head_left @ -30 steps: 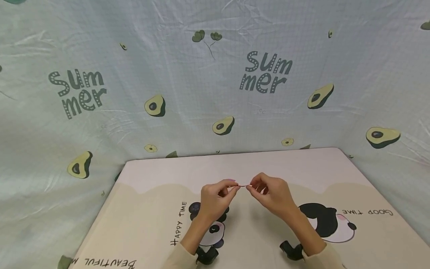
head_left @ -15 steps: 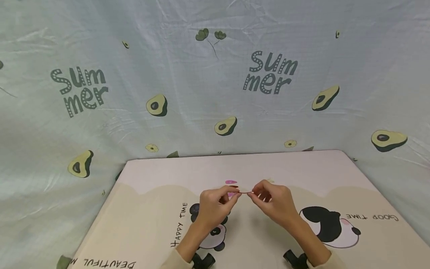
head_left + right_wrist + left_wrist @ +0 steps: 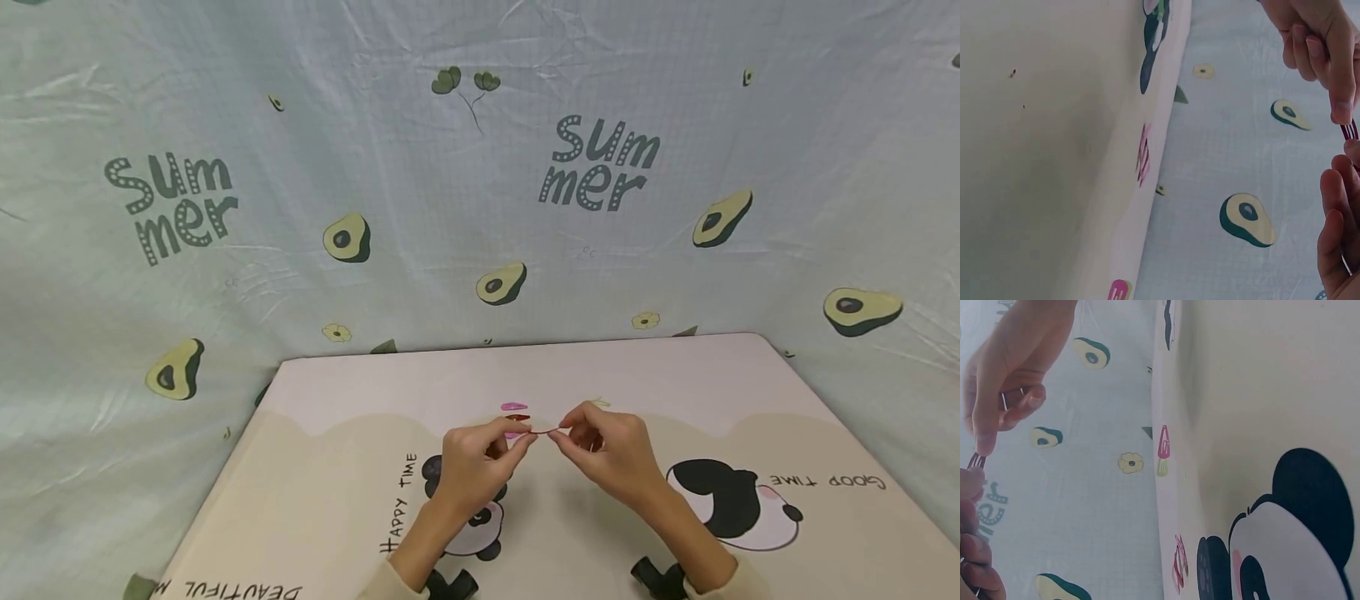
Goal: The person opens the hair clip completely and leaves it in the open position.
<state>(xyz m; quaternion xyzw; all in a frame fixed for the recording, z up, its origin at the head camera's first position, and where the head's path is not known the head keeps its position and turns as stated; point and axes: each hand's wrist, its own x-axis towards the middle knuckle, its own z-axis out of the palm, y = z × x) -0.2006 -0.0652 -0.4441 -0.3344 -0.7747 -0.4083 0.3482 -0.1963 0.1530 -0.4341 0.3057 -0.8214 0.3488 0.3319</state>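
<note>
Both hands are raised over the table, their fingertips close together. My left hand (image 3: 480, 458) pinches one end of a thin dark red snap hair clip (image 3: 545, 432) between thumb and forefinger. At its other end, the thumb and forefinger of my right hand (image 3: 611, 446) pinch it too. Seen edge-on from the head, the clip bows slightly downward. Slots show in its middle in the left wrist view, where the clip (image 3: 977, 460) is partly covered by fingertips. The right wrist view also shows the clip (image 3: 1350, 131) between the two hands.
Beyond the left hand lie a pink hair clip (image 3: 514, 407), a red hair clip (image 3: 517, 417) and another pink one, partly hidden. A green clip (image 3: 602, 402) lies behind the right hand, beside a pink clip (image 3: 1164, 442). A printed curtain (image 3: 420, 167) hangs behind the table (image 3: 337, 475).
Both hands have come slightly lower in the head view, uncovering hair clips on the table behind them. The pinched clip stays between them, and its slight bow looks much the same.
</note>
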